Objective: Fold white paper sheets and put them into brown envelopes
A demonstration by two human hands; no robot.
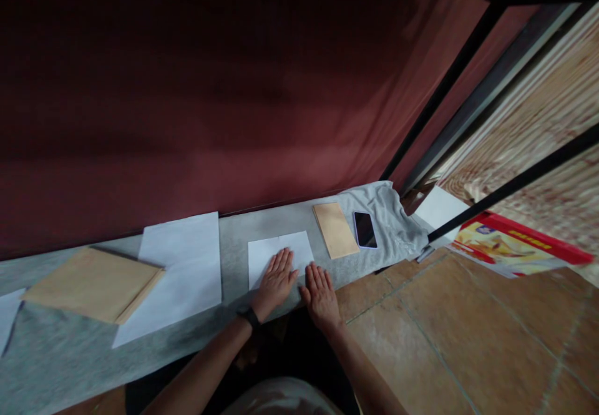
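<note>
A folded white sheet of paper [279, 254] lies on a grey cloth [60, 359] in front of me. My left hand [276, 281], with a dark watch on its wrist, lies flat on the sheet with fingers stretched out. My right hand [321, 295] lies flat beside it at the sheet's lower right corner, fingers also straight. Neither hand holds anything. A single brown envelope [335, 229] lies just right of the sheet.
A stack of white paper [180, 271] and a pile of brown envelopes [91, 284] lie at the left. A phone [364, 229] rests on the cloth at the right. Beyond are tiled floor [444, 327], a colourful box [510, 243] and a dark red wall [210, 90].
</note>
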